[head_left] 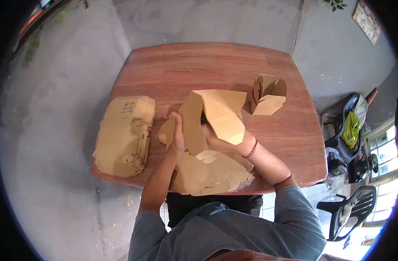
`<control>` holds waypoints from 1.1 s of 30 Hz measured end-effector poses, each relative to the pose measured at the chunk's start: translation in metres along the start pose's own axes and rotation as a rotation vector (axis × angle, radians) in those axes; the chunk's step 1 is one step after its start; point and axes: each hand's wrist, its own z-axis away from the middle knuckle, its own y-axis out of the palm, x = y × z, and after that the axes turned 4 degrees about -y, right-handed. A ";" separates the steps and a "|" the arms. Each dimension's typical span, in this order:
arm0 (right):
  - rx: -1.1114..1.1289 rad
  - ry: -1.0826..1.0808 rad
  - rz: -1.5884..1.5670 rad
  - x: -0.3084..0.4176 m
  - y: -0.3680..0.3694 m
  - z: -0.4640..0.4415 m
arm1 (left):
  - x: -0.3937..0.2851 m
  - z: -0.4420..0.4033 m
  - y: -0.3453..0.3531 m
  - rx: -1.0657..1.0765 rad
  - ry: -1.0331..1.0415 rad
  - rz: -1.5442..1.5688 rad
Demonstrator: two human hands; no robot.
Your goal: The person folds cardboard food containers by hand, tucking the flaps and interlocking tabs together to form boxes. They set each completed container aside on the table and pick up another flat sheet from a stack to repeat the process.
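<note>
A partly folded brown cardboard food box is held up over the near middle of the table, its flaps spread out. My left hand presses along the box's left side, fingers pointing up and the thumb toward me. On the other side, my right hand grips the box between its panels; a flap covers most of those fingers. Flat cardboard blanks lie loosely beneath both hands, close to the table's front edge. One folded box stands upright with its top open at the right.
On the left of the wooden table is a thick stack of flat blanks, with printed lettering on top. Grey walls border the table's left and back. Dark plastic chairs and bags are off to the right.
</note>
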 end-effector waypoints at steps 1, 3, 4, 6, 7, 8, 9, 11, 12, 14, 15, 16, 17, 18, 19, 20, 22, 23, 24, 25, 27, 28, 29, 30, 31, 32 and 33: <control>0.002 0.026 0.005 0.001 0.001 -0.002 | 0.000 0.000 -0.002 0.014 -0.021 -0.008; -0.110 0.169 -0.147 0.003 0.006 0.000 | -0.002 0.002 0.002 -0.059 0.146 -0.285; -0.104 0.204 -0.142 0.005 0.011 0.003 | -0.009 0.005 0.009 -0.039 0.117 -0.290; -0.162 0.136 -0.235 0.005 0.020 0.006 | -0.028 0.010 0.026 -0.225 -0.024 -0.259; -0.164 0.153 -0.231 0.004 0.022 0.005 | -0.018 0.008 0.012 -0.214 -0.036 -0.268; -0.204 0.107 -0.178 0.004 0.024 0.003 | 0.001 0.004 -0.012 -0.172 0.034 -0.133; -0.244 0.059 -0.125 0.003 0.024 0.002 | 0.010 0.001 -0.024 -0.131 0.104 0.002; -0.264 0.093 -0.143 0.005 0.022 0.004 | -0.001 0.003 -0.016 -0.063 0.071 -0.022; -0.187 0.120 -0.244 0.005 0.023 0.006 | -0.002 0.002 -0.016 -0.093 0.092 -0.013; -0.111 0.139 -0.346 0.004 0.023 0.003 | -0.006 -0.001 -0.012 -0.127 0.121 -0.005; -0.002 0.174 -0.426 0.004 0.024 0.001 | -0.006 -0.001 -0.010 -0.134 0.154 -0.085; 0.111 0.206 -0.507 0.006 0.025 -0.001 | -0.006 0.000 -0.010 -0.146 0.186 -0.163; 0.115 0.199 -0.516 0.007 0.029 -0.002 | -0.002 -0.001 -0.017 -0.157 0.187 -0.161; 0.275 0.317 -0.761 0.008 0.035 -0.001 | 0.007 -0.003 -0.028 -0.176 0.123 -0.035; 0.442 0.435 -1.001 0.008 0.035 -0.005 | 0.006 -0.003 -0.026 -0.193 0.060 0.094; 0.443 0.456 -0.986 0.005 0.025 -0.004 | 0.005 0.000 -0.023 -0.222 0.114 -0.181; 0.407 0.428 -0.940 0.001 0.023 -0.003 | -0.005 0.002 -0.003 -0.101 0.094 -0.007; 0.363 0.411 -0.892 0.000 0.022 -0.003 | -0.013 0.002 0.011 0.032 0.068 0.161; 0.366 0.406 -0.892 -0.001 0.020 -0.004 | -0.019 0.001 0.019 0.005 0.088 0.100; 0.333 0.407 -0.854 -0.002 0.017 -0.005 | -0.017 0.001 0.016 0.001 0.092 0.104; 0.304 0.403 -0.818 -0.006 0.012 -0.007 | -0.006 0.001 -0.002 0.214 0.007 0.432; 0.405 0.432 -0.854 -0.008 0.010 -0.008 | 0.005 -0.001 -0.019 0.211 0.010 0.435; 0.506 0.461 -0.887 -0.011 0.006 -0.010 | 0.021 -0.005 -0.039 0.241 -0.031 0.473; 0.510 0.455 -0.884 -0.013 -0.001 -0.013 | 0.029 -0.007 -0.049 0.274 -0.070 0.511; 0.515 0.484 -0.916 -0.016 -0.009 -0.017 | 0.027 -0.007 -0.045 0.273 -0.060 0.513; 0.520 0.512 -0.948 -0.018 -0.014 -0.020 | 0.021 -0.007 -0.036 0.325 -0.089 0.504; 0.524 0.502 -0.947 -0.020 -0.013 -0.019 | 0.016 -0.006 -0.027 0.374 -0.119 0.494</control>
